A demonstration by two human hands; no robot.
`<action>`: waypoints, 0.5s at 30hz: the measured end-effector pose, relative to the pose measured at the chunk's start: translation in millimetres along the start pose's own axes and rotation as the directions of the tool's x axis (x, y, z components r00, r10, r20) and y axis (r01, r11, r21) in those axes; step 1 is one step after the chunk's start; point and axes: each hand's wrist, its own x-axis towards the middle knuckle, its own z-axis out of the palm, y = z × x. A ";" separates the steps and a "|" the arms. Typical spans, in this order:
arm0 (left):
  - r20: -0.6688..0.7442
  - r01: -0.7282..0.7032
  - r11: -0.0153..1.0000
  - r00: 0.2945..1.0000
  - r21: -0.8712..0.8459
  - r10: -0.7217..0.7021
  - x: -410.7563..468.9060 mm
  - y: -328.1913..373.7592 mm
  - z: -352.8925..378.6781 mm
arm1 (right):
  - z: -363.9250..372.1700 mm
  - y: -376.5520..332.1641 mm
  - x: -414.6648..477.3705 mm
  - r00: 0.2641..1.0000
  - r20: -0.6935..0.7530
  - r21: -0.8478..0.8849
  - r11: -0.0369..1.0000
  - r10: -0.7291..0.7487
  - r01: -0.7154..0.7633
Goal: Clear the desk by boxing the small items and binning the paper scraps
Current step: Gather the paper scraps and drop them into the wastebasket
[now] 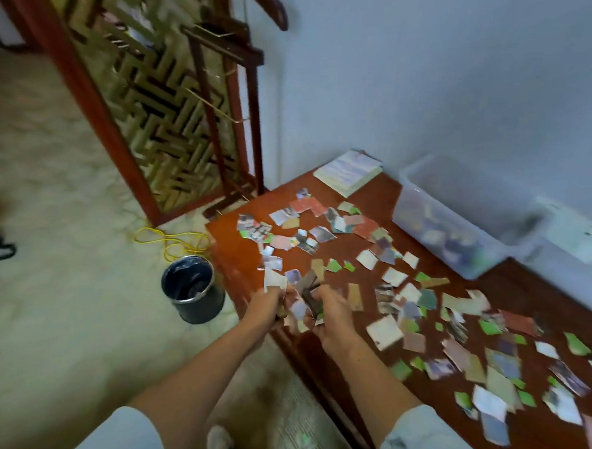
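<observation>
counter: red-brown wood, fills the right half of the frame.
bunch of scraps: lower mid of frame, over the counter's near-left edge. Bits stick out the top. Pic is blurry, so can't count them.
L hand: grip curled tight on the left side of the bunch of scraps.
R hand: just beside the L hand; grip curled on the same bunch, right side.
bin: on the floor, left of the hands & lower than the counter. Dark bag inside, top open.
loose scraps: lots more spread over the counter, mid to right of frame.
box: clear tub, upper right of the counter. Stuff inside, too blurry to name.
risk 1: the bunch is big & held by squeeze only. If one hand lets go early, bits prob. land on the floor, not in the bin.
risk 2: the bin's mouth is small & off to the side. Let go too high or too soon & scraps may float past the rim.
risk 3: a sleeve could brush loose scraps off the near edge.
risk 4: a yellow cord lies on the floor just above the bin in the frame. A foot could catch it & tip the bin.
safe way, I think: both hands tight, go low over the bin, then open.
</observation>
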 end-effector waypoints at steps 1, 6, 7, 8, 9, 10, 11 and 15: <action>-0.009 -0.004 1.000 1.000 -0.013 0.004 8.7 7.1 -19.6 | 23.8 0.8 5.4 1.000 0.015 -0.006 1.000 -0.007 0.007; -0.080 -0.032 0.998 0.996 -0.060 0.028 45.6 41.9 -112.8 | 136.4 6.0 28.9 0.998 0.069 -0.043 0.999 0.009 -0.006; -0.092 -0.034 0.997 0.995 -0.065 0.028 50.8 48.2 -129.9 | 156.4 7.2 31.7 0.996 0.092 -0.037 0.999 0.010 -0.007; -0.112 -0.026 0.997 0.994 -0.074 0.017 56.4 53.9 -146.3 | 175.1 8.5 34.1 0.993 0.115 -0.032 0.999 0.010 -0.007; -0.132 -0.023 0.996 0.991 -0.083 0.012 61.9 58.5 -162.4 | 192.5 9.6 36.0 0.991 0.134 -0.041 0.999 0.010 -0.004; -0.141 -0.013 0.996 0.990 -0.088 0.000 69.0 61.4 -178.2 | 208.8 11.2 37.4 0.989 0.149 -0.055 0.998 0.009 -0.001; -0.142 -0.005 0.996 0.990 -0.088 -0.008 74.4 64.8 -193.3 | 223.9 12.5 38.3 0.987 0.162 -0.065 0.998 0.011 0.000; -0.153 0.030 0.984 0.987 -0.173 -0.057 100.0 75.5 -245.0 | 275.8 13.9 47.1 0.970 0.244 -0.095 0.995 0.017 0.007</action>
